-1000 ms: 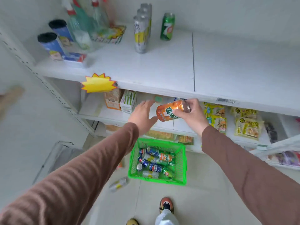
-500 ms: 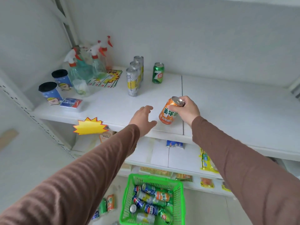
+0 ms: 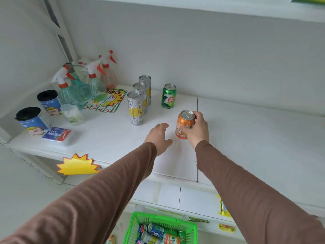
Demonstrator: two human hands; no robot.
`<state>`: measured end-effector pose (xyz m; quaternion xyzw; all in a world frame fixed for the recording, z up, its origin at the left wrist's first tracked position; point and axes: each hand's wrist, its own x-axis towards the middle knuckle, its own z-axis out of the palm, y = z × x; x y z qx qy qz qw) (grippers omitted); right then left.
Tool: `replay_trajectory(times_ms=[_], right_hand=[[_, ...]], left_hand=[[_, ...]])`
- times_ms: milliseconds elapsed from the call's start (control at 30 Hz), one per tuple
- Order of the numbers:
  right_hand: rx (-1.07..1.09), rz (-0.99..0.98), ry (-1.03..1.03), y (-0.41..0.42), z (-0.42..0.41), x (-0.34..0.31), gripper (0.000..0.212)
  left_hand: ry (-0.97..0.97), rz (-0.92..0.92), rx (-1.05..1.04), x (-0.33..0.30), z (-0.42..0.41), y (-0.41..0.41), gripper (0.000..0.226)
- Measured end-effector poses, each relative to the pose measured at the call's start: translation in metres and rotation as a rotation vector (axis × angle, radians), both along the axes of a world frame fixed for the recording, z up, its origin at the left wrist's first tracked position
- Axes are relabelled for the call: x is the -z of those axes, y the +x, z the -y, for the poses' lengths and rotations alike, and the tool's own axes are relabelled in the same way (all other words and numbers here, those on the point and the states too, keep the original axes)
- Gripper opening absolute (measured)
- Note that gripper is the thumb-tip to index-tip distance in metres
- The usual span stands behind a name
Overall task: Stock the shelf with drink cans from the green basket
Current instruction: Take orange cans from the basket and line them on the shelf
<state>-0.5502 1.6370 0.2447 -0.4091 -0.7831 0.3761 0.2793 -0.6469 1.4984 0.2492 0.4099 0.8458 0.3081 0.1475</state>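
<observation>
My right hand (image 3: 197, 131) grips an orange drink can (image 3: 184, 124), upright and low over the white shelf (image 3: 255, 138); contact with the shelf cannot be told. My left hand (image 3: 158, 136) hovers open just left of it, fingers relaxed, holding nothing. Behind stand a green can (image 3: 168, 96) and three tall silver-and-yellow cans (image 3: 136, 108) in a row. The green basket (image 3: 133, 226) sits on the floor at the bottom edge, with several cans lying in it.
At the shelf's left stand spray bottles (image 3: 91, 80), two blue black-lidded tubs (image 3: 30, 118), a clear cup (image 3: 73, 113), a small blue pack (image 3: 57, 134) and a printed sheet (image 3: 105, 101). A yellow starburst tag (image 3: 77, 165) hangs on the shelf edge. Snack packets (image 3: 223, 208) lie on lower shelves.
My right hand has carried the orange can from in front of the lower shelf up and onto the shelf area, turning it upright. My left hand has followed alongside, open.
</observation>
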Motion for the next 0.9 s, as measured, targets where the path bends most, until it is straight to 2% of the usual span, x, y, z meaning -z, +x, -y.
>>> replay_trajectory(times_ms=[100,200,633,900], right_hand=[[0.022,-0.028,-0.072,0.002,0.002,0.024,0.078],[0.033,-0.007,-0.128,-0.002,-0.005,0.038,0.062],[0.096,0.035,-0.138,-0.076,-0.089,0.025,0.056],[0.137,0.030,-0.156,-0.105,-0.113,0.024,0.053]], left_hand=[[-0.005,-0.004,0.007,0.007,-0.010,-0.008,0.063],[-0.014,-0.012,0.021,0.011,-0.022,-0.015,0.064],[-0.053,-0.050,-0.011,0.009,-0.104,-0.056,0.066],[-0.067,-0.080,-0.008,0.015,-0.128,-0.069,0.066]])
